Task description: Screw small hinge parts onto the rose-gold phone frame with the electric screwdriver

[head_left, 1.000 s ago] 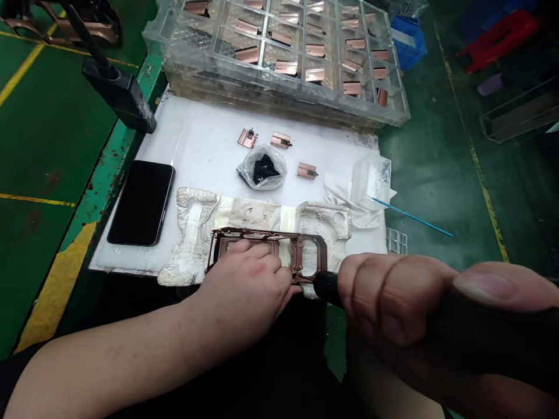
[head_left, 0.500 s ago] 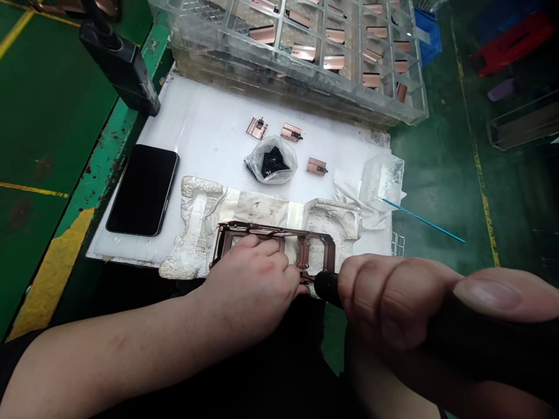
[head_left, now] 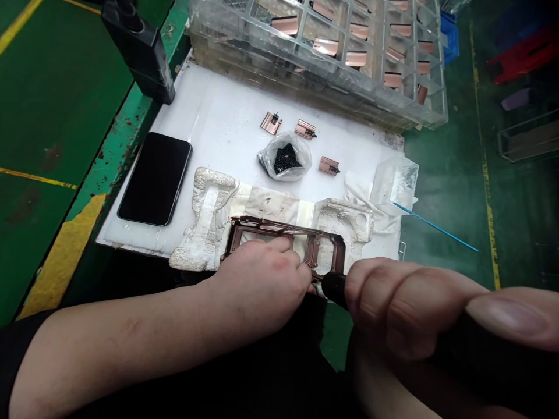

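With the view shifted, the copper-brown openwork metal frame (head_left: 312,251) and glossy black rectangular phone (head_left: 155,178) appear farther right, the clear plastic compartment tray (head_left: 305,63) more cropped on top

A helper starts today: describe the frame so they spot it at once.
On the white table lies a foam block. The frame rests on it, under the left hand. Unlike the small plates beyond, it is large, dark brown, with wide openings.

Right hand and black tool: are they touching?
Touching. The head view shows the right hand with its fingers curled round the black tool, whose end sticks out past them.
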Available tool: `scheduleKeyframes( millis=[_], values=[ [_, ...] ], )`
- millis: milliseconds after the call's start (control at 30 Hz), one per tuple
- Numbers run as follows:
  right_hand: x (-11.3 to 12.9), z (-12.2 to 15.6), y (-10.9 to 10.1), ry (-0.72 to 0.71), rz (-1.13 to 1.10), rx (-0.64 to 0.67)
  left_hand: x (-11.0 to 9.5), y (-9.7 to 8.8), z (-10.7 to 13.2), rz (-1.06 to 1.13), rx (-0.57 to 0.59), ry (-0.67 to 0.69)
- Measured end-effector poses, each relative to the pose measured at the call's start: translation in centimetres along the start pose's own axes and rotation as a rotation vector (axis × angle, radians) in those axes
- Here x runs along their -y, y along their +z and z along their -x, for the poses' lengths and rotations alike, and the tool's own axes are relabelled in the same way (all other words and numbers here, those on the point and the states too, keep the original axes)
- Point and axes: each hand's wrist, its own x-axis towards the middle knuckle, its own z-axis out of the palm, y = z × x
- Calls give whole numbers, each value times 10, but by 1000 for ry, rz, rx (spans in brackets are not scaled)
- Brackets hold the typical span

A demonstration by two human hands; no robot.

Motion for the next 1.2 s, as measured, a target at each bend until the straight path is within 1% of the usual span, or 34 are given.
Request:
scheduleKeyframes(
  millis=[67, 133, 167, 200, 300, 367, 400, 500, 567, 633, 700, 767, 833, 933, 1033, 1100, 1133, 1200],
  values=[
    [5, 0, 7, 16, 44, -12, 0, 0, -1, -1, 8, 3],
    [10, 0, 11, 82, 61, 9, 0, -1, -1, -9, 14, 8],
    [12, 0, 11, 113, 46, 47, 0, -1, -1, -15, 17, 10],
    [12, 0, 8, 112, 21, 102, 0, -1, -2, -21, 18, 13],
    [6, -1, -6, 63, -36, 302, -1, 1, -2, -26, 8, 19],
    [-1, -1, -15, 37, -35, 367, -1, 3, -2, -23, -6, 20],
    [-3, -1, -18, 42, -35, 374, -1, 4, -2, -23, -13, 21],
    [-6, 2, -16, 64, -49, 312, -1, 6, -2, -29, -34, 26],
    [-6, 7, -8, 77, -57, 221, -1, 7, -2, -27, -48, 28],
    [-9, 12, 1, 68, -77, 92, -1, 6, -2, -15, -53, 30],
    [-13, 17, 5, 45, -133, 27, -1, 5, -2, -3, -42, 31],
    [-18, 19, 5, 13, -191, 59, -1, 4, -3, 3, -26, 28],
    [-20, 19, 4, 12, -193, 99, -1, 4, -3, 6, -18, 22],
    [-16, 17, 6, 8, -148, 44, -1, 4, -3, 9, -30, 21],
    [-10, 14, 9, 33, -101, 24, -2, 5, -2, 5, -43, 20],
    [-9, 12, 5, 50, -71, 3, -2, 5, -1, -7, -51, 23],
    [-10, 12, 2, 45, -73, 8, -1, 5, -1, -14, -54, 27],
    [-13, 11, -6, 93, -86, 90, -1, 6, -1, -31, -60, 33]
  ],
)
